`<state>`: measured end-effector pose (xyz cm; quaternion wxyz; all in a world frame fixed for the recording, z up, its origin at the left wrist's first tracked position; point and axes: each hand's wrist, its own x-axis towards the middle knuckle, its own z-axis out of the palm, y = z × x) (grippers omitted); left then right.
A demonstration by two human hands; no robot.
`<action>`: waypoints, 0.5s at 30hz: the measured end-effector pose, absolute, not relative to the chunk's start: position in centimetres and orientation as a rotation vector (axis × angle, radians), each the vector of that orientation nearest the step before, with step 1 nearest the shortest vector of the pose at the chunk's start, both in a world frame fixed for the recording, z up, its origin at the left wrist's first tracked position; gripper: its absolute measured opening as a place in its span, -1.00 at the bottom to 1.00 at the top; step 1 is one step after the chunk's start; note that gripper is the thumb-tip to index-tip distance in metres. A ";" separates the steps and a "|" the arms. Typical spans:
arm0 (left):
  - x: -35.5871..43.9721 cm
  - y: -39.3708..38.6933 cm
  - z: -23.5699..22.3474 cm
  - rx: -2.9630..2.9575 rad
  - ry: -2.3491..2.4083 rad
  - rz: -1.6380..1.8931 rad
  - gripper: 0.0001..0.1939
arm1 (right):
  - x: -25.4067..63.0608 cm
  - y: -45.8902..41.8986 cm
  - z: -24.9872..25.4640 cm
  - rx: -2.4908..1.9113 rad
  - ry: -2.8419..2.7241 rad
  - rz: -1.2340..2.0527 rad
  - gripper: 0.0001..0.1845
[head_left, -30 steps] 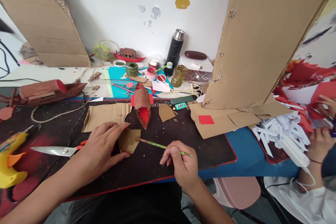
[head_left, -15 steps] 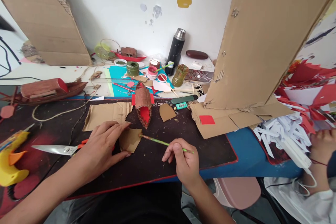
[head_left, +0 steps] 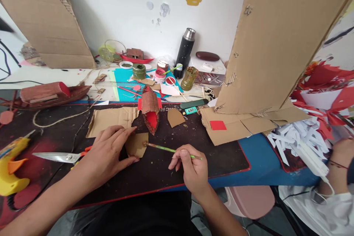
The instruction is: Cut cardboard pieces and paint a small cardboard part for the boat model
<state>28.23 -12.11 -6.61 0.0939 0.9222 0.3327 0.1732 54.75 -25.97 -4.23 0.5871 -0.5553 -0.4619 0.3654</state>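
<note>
In my right hand (head_left: 192,169) is a thin green paintbrush (head_left: 168,149), gripped near the end of its handle. Its bristle end touches the right edge of a small cardboard piece (head_left: 137,146) on the dark mat. My left hand (head_left: 110,151) holds that piece down at its left side, thumb below and fingers above. Partly under the left hand lie scissors (head_left: 59,157) with blades pointing left. Just beyond the piece stands a small model boat (head_left: 151,108) with a brown roof and red inside. Another cut cardboard piece (head_left: 176,118) rests to its right.
Paint jars (head_left: 139,71) and a black thermos (head_left: 186,48) stand at the back. A yellow glue gun (head_left: 13,177) and a larger model boat (head_left: 47,94) are left. Tall cardboard (head_left: 276,44) rises at right, near paper strips (head_left: 293,140) and another person's arm (head_left: 339,162).
The brush tip has moved slightly left on the edge of the cardboard piece, and my right hand has shifted a little left with it. My left hand stays on the piece.
</note>
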 end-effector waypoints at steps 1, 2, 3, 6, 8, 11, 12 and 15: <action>28.5 -12.0 -6.6 2.746 0.992 0.520 -0.15 | 54.9 -25.9 -4.2 -1.304 -1.072 0.838 -0.43; 28.7 -11.9 -6.7 2.760 0.997 0.529 -0.13 | 55.0 -25.8 -4.2 -1.314 -1.073 0.827 -0.43; 29.0 -11.9 -6.7 2.780 0.999 0.542 -0.10 | 55.1 -25.8 -4.3 -1.320 -1.078 0.816 -0.43; 29.5 -11.9 -6.5 2.837 0.998 0.565 -0.01 | 55.2 -25.5 -4.3 -1.324 -1.102 0.802 -0.44; 29.5 -12.0 -6.2 2.846 0.974 0.570 0.05 | 55.3 -25.3 -4.3 -1.322 -1.107 0.800 -0.46; 29.1 -12.4 -5.5 2.845 0.946 0.556 0.01 | 55.4 -25.4 -4.2 -1.315 -1.104 0.803 -0.47; 29.0 -12.5 -5.3 2.849 0.941 0.537 -0.03 | 55.4 -25.4 -4.2 -1.312 -1.105 0.804 -0.47; 29.0 -12.6 -4.9 2.865 0.933 0.490 -0.15 | 55.4 -25.5 -4.2 -1.302 -1.105 0.804 -0.48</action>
